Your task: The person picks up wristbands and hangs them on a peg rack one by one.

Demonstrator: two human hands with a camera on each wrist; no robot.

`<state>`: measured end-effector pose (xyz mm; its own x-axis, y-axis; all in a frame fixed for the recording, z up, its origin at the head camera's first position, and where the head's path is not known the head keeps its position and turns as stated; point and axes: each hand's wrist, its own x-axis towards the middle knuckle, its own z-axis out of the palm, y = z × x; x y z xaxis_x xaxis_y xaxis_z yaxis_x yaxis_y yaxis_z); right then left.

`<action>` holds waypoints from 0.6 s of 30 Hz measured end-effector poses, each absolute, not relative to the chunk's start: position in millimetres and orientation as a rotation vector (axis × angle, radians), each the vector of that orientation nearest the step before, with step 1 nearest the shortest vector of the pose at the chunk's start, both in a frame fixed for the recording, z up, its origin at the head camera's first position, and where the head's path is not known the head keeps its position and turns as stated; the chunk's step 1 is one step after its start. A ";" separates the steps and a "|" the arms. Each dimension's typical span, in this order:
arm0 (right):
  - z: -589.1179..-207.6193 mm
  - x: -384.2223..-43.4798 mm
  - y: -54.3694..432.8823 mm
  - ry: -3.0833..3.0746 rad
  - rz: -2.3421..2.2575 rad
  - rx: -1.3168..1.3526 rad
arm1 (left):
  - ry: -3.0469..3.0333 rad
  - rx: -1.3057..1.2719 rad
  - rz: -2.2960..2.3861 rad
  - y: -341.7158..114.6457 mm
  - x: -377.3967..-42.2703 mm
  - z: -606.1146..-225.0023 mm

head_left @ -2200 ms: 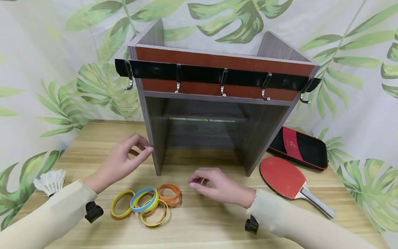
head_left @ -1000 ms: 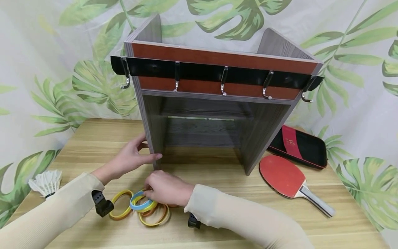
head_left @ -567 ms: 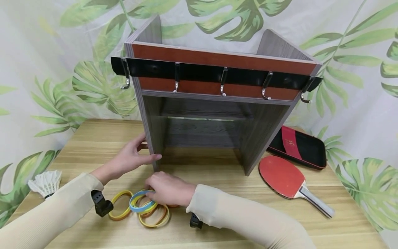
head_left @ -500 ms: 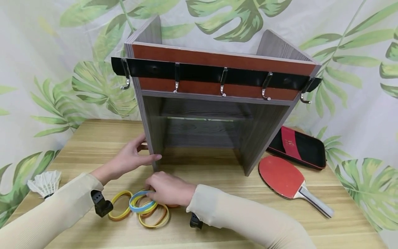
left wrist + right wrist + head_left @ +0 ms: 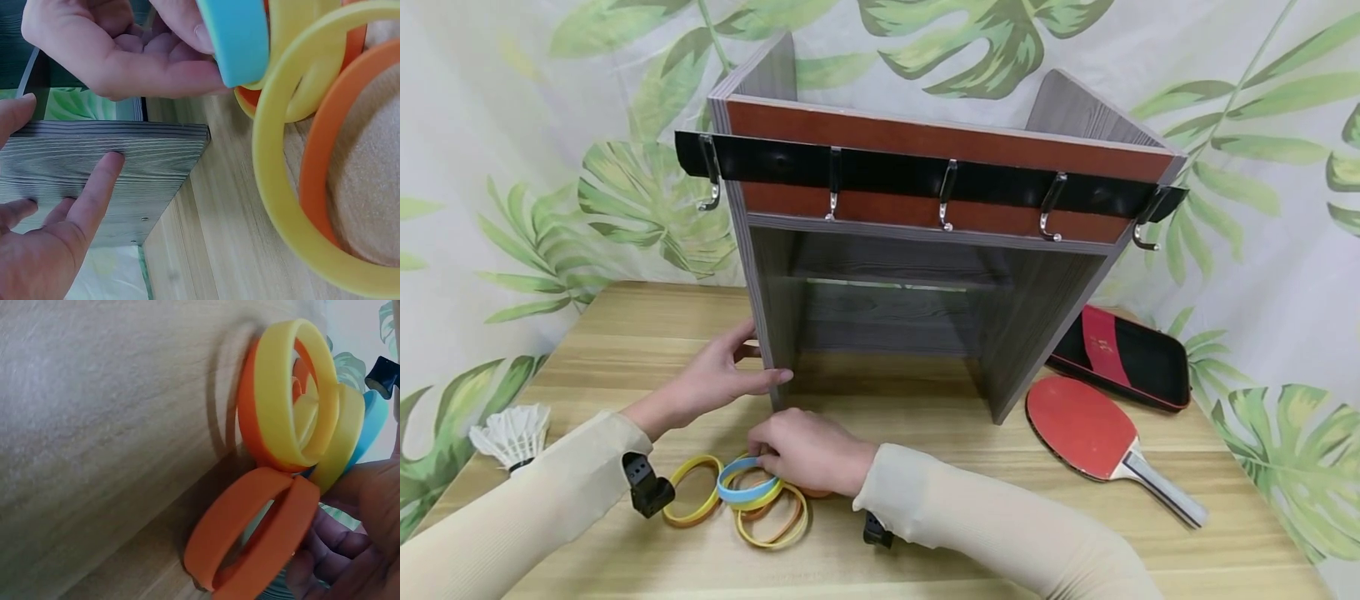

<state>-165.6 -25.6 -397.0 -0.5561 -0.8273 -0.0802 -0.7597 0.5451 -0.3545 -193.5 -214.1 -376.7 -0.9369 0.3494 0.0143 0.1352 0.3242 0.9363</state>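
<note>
My left hand holds the left side panel of a grey wooden shelf unit, thumb round its front edge and fingers against its outer face. Just in front of that panel, my right hand pinches a blue wristband at its rim between thumb and forefinger. Yellow and orange wristbands lie under and around it. One yellow wristband fills much of the left wrist view. An orange pair, seen in the right wrist view below the hand, is mostly covered by it in the head view.
Across the unit's red front runs a black rail with several silver hooks. A red table tennis bat and its black case lie at the right. A white shuttlecock sits at the table's left edge.
My left hand has moved from beside the panel to grip it. The right hand has swung left onto the wristbands and taken the blue one, whose tilt has shifted slightly.
</note>
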 end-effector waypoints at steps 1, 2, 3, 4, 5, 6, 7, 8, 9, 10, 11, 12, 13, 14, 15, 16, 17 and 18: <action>-397.3 -165.2 -25.8 2.560 -0.386 -1.342 | 2.397 0.446 1.664 -214.2 -193.5 -376.7; -397.7 -164.7 -25.9 2.574 -0.365 -1.350 | 2.397 0.447 1.664 -214.2 -193.5 -376.7; -398.3 -164.2 -26.1 2.591 -0.344 -1.358 | 2.398 0.448 1.662 -214.3 -193.5 -376.7; -398.4 -163.6 -25.9 2.607 -0.328 -1.372 | 2.398 0.448 1.660 -214.5 -193.4 -376.6; -398.8 -163.0 -25.8 2.622 -0.311 -1.386 | 2.399 0.446 1.659 -214.6 -193.4 -376.6; -399.2 -162.6 -25.9 2.634 -0.302 -1.397 | 2.403 0.444 1.656 -214.8 -193.4 -376.6; -399.6 -162.4 -26.0 2.642 -0.294 -1.408 | 2.405 0.441 1.654 -215.0 -193.3 -376.6; -400.1 -162.3 -26.2 2.650 -0.288 -1.418 | 2.406 0.439 1.652 -215.2 -193.4 -376.5; -400.5 -162.3 -26.5 2.655 -0.283 -1.428 | 2.407 0.438 1.652 -215.3 -193.4 -376.5; -400.8 -162.4 -26.8 2.659 -0.281 -1.436 | 2.405 0.438 1.654 -215.4 -193.5 -376.4; -401.5 -162.7 -27.3 2.662 -0.283 -1.442 | 2.406 0.438 1.656 -215.3 -193.6 -376.4; -402.2 -163.1 -27.7 2.662 -0.285 -1.448 | 2.404 0.439 1.658 -215.2 -193.5 -376.3; -402.7 -163.2 -28.0 2.662 -0.287 -1.452 | 2.399 0.441 1.662 -215.0 -193.5 -376.3; -403.2 -163.2 -28.3 2.664 -0.283 -1.459 | 2.398 0.442 1.663 -214.7 -193.5 -376.4; -403.5 -163.3 -28.7 2.667 -0.275 -1.468 | 2.396 0.443 1.664 -214.5 -193.3 -376.5; -403.8 -163.3 -29.0 2.670 -0.263 -1.475 | 2.393 0.444 1.665 -214.2 -193.1 -376.5; -404.2 -163.4 -29.4 2.671 -0.248 -1.485 | 2.393 0.446 1.665 -213.9 -193.0 -376.6; -404.4 -163.5 -29.7 2.672 -0.231 -1.497 | 2.392 0.447 1.667 -213.7 -192.9 -376.7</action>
<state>-163.5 -29.7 -404.4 -0.5232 -0.8521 0.0124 -0.8416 0.5143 -0.1650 -192.9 -213.7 -376.7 -0.9361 0.3515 0.0147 0.1356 0.3218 0.9370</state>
